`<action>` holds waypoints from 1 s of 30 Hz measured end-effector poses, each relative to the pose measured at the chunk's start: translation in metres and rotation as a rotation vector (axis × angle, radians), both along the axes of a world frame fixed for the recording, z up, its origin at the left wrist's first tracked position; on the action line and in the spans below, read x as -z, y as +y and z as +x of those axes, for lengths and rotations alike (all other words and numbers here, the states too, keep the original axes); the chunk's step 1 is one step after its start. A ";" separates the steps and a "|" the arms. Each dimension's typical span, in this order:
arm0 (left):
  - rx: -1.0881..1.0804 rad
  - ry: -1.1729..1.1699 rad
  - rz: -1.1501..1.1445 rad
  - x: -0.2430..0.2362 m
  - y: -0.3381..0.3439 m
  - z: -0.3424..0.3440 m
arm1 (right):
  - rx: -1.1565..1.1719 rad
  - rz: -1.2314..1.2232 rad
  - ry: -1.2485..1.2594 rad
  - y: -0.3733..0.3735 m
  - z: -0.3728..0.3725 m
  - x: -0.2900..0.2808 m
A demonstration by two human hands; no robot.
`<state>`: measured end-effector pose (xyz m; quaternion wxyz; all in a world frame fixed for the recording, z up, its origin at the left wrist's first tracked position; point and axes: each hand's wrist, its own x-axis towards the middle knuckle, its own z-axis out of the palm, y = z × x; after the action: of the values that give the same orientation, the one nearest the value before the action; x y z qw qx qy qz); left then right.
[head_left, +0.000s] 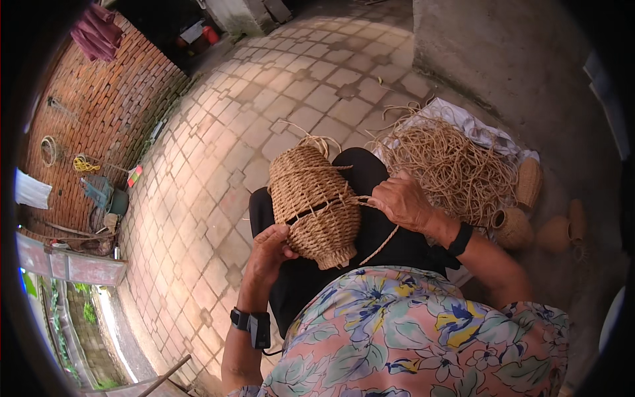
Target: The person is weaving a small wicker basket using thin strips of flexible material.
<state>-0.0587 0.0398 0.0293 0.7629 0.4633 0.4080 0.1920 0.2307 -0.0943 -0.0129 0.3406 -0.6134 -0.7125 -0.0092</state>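
1. Leftmost, from my end of the link, I have a brick wall (119,92) with a yellow coil (84,163) against it and a dark tub (119,202) near its foot.
2. Next I find the left hand (270,243), a dark device (254,328) strapped at its wrist; its thumb and fingers are bent, gripping the left side of the woven basket (307,178).
3. That basket lies tilted on the lap (411,255), its narrow end toward the lap's near edge, by the floral shirt (397,331). I make out a dark gap across it and loose strands (321,142) at its far end.
4. Rightward, a cord (365,199) runs from beside the gap into the right hand (400,200). I see those fingers closed, gripping it; how the fingertips sit, I cannot tell. A black band (461,239) rings this wrist.
5. Past the lap's right edge, I get a tangled heap (456,169) on a white sheet (493,139), which shows along its far edge.
6. Rightmost, woven vessels (514,230) sit beside the sheet's right edge, one with its round mouth facing left.
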 end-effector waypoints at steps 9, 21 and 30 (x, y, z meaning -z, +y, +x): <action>-0.050 0.011 0.012 0.004 -0.002 -0.003 | 0.667 0.052 -0.153 -0.024 0.065 0.035; 0.117 0.328 1.269 -0.047 -0.045 0.061 | -0.045 -0.082 0.253 0.005 -0.008 -0.015; 0.460 0.336 0.684 -0.056 -0.034 0.076 | -0.065 -0.091 0.432 0.010 -0.009 -0.020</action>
<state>0.0169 0.0055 0.0857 0.5115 0.7927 0.3257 0.0632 0.2214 -0.0841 0.0072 0.4576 -0.5924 -0.6421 0.1656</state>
